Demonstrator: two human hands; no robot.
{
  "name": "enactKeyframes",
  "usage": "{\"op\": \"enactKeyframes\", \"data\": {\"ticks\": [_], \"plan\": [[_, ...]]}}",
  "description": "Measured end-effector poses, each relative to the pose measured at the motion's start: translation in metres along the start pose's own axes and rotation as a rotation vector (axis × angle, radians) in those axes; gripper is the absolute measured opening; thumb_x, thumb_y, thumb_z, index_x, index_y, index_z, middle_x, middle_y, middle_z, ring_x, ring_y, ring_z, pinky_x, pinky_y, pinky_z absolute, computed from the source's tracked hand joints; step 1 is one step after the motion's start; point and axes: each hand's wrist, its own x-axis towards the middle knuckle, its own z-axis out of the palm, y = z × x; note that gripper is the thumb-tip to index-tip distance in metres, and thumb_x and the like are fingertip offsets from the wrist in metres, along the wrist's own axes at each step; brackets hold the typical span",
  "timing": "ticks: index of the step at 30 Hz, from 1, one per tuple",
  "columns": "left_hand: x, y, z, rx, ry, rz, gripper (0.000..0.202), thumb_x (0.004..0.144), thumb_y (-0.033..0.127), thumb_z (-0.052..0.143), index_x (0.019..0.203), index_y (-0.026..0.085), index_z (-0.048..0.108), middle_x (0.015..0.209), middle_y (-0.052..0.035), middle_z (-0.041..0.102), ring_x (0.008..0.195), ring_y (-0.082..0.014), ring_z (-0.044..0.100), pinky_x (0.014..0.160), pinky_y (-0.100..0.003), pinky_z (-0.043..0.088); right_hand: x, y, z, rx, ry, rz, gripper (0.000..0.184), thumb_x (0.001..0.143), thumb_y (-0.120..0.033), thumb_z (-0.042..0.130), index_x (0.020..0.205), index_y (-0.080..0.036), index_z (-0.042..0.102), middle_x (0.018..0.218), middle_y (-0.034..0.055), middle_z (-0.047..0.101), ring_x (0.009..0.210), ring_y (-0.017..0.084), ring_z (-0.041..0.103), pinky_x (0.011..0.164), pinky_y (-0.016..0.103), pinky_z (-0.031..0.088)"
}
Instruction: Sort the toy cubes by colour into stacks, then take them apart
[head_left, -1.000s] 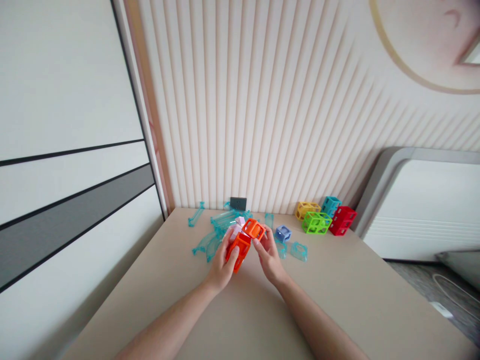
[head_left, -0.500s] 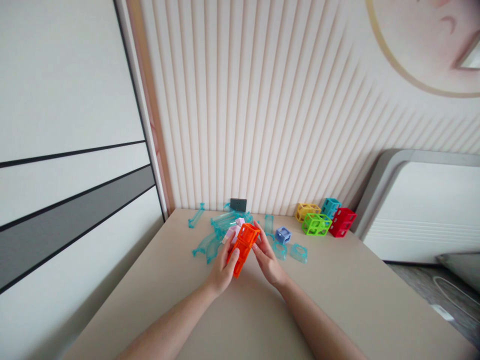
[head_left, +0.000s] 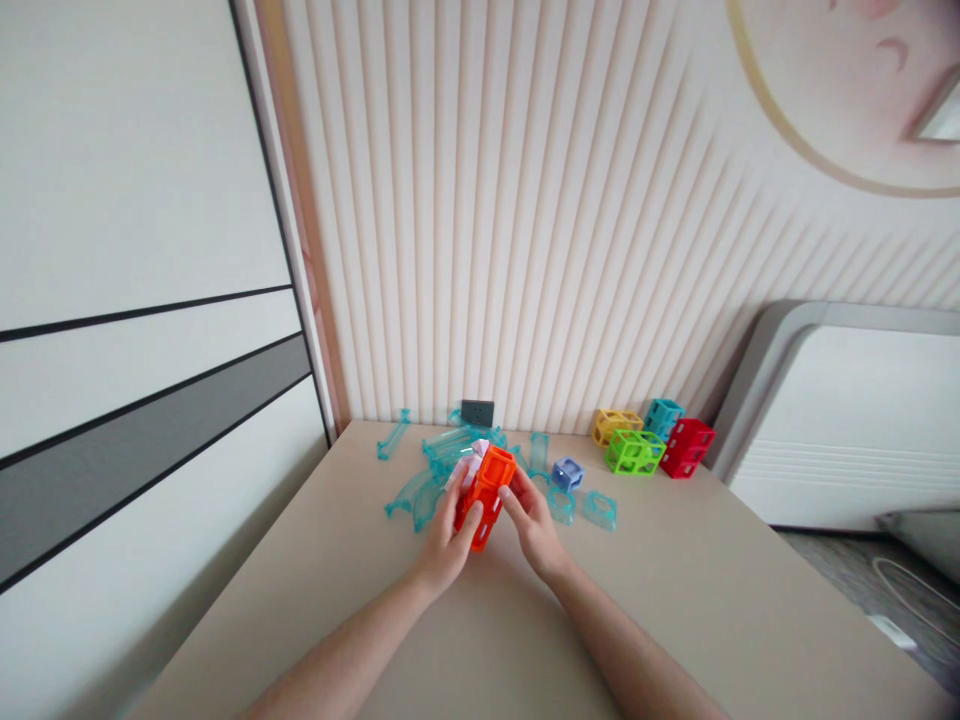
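An orange block made of open-framed cubes [head_left: 495,470] is held tilted above the table, its top leaning right. My left hand [head_left: 444,540] is wrapped round its lower left side, thumb across the front. On the upper right, my right hand [head_left: 537,524] grips it with the thumb on the near face and the other fingers partly hidden behind. Pale pink pieces [head_left: 474,458] show just behind the block, partly covered by it and the left hand. A small lavender cube [head_left: 567,473] lies to the right of my right hand.
Clear teal track pieces [head_left: 454,445] lie heaped behind my hands, and more teal parts [head_left: 600,509] lie to the right. Yellow [head_left: 615,424], green [head_left: 634,452], blue [head_left: 664,416] and red [head_left: 687,448] framed blocks stand at the back right. A ribbed wall [head_left: 480,250] borders the table [head_left: 660,600].
The orange block has turned slightly, showing more of its near face. My right thumb has shifted onto that face, and my left hand keeps its hold.
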Motion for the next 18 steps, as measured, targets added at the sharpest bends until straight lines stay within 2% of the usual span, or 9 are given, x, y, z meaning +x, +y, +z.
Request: {"op": "enactKeyframes", "data": {"ticks": [9,15,18], "plan": [[-0.0008,0.0063,-0.0001,0.014,-0.069,0.023,0.058,0.1,0.045,0.045,0.154,0.031,0.028,0.163,-0.0046,0.028,0.152,-0.0256,0.02,0.124,-0.048,0.017,-0.0022,-0.0037,-0.0052,-0.002,-0.052,0.028,0.047,0.09,-0.049,0.065,0.133,-0.03,0.062,0.134,0.0058,0.065,0.126,0.029,0.058,0.112,0.051,0.038],[-0.0008,0.0018,-0.0009,0.017,-0.065,0.018,0.058,0.1,0.045,0.046,0.154,0.033,0.028,0.164,-0.0031,0.025,0.152,-0.0255,0.018,0.125,-0.048,0.016,-0.003,-0.0021,-0.0043,0.002,-0.041,0.019,0.052,0.089,-0.053,0.064,0.135,-0.03,0.06,0.136,0.0059,0.064,0.13,0.028,0.055,0.113,0.049,0.039],[-0.0008,0.0,-0.0014,0.033,-0.068,0.023,0.059,0.099,0.045,0.046,0.154,0.033,0.027,0.165,-0.0035,0.024,0.152,-0.0259,0.017,0.125,-0.049,0.016,-0.0035,0.0023,-0.0054,0.013,-0.031,0.009,0.051,0.09,-0.051,0.064,0.137,-0.031,0.058,0.141,0.005,0.06,0.135,0.027,0.051,0.115,0.049,0.035]]}}
